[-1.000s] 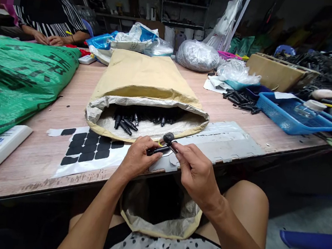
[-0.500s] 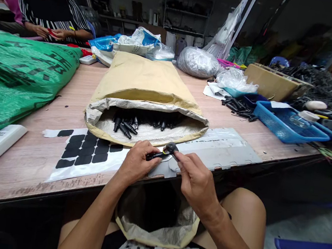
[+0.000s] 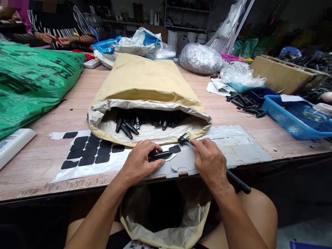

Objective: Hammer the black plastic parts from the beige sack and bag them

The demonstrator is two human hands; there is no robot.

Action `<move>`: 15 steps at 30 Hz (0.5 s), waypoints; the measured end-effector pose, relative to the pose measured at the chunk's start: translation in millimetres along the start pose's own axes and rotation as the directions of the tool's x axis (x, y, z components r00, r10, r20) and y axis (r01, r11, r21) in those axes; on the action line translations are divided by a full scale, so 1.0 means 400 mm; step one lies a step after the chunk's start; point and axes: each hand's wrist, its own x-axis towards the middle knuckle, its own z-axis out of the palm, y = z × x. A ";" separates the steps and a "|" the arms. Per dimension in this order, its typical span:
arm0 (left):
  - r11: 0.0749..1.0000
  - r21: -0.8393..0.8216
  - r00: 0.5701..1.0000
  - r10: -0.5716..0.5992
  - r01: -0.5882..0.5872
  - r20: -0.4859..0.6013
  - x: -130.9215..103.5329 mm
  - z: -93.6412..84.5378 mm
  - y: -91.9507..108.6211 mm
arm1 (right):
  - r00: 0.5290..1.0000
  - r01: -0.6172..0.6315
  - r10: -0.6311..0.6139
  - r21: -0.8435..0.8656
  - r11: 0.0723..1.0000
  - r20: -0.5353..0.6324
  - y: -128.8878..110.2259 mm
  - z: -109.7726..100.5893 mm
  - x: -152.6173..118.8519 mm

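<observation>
My left hand [image 3: 142, 161] is closed on a black tube-like part [image 3: 160, 155] at the table's front edge. To its right, my right hand [image 3: 211, 160] grips a tool with a metal shaft, a dark head [image 3: 184, 138] and a black handle [image 3: 238, 181] that comes out below the wrist. The head and the black part are apart. Just behind both hands lies a yellow sack [image 3: 156, 82], its mouth facing me, with several black parts [image 3: 127, 127] inside. Another open sack [image 3: 163, 236] is on my lap.
A sheet of black stickers [image 3: 90, 151] and flattened grey card [image 3: 233, 143] lie along the front edge. At left are a green sack [image 3: 23, 89] and a white device [image 3: 2, 156]. A blue basket [image 3: 304, 118] and loose black parts [image 3: 245, 102] are at right. A person sits back left.
My right hand has moved right with the tool, whose head has come away from the black part in my left hand. The view has shifted slightly.
</observation>
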 end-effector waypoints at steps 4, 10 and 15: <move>0.999 0.030 1.000 0.013 -0.014 0.022 0.003 0.000 -0.008 | 0.999 -0.032 0.031 -0.067 0.997 -0.012 -0.014 0.014 -0.012; 0.965 0.008 0.962 0.263 -0.263 -0.067 -0.048 -0.009 0.046 | 0.998 -0.057 0.060 -0.122 0.991 0.021 -0.026 0.010 -0.011; 0.870 -0.128 0.845 0.493 -0.476 0.207 -0.173 0.079 0.111 | 0.997 -0.059 0.066 -0.158 0.986 0.040 -0.025 0.010 -0.008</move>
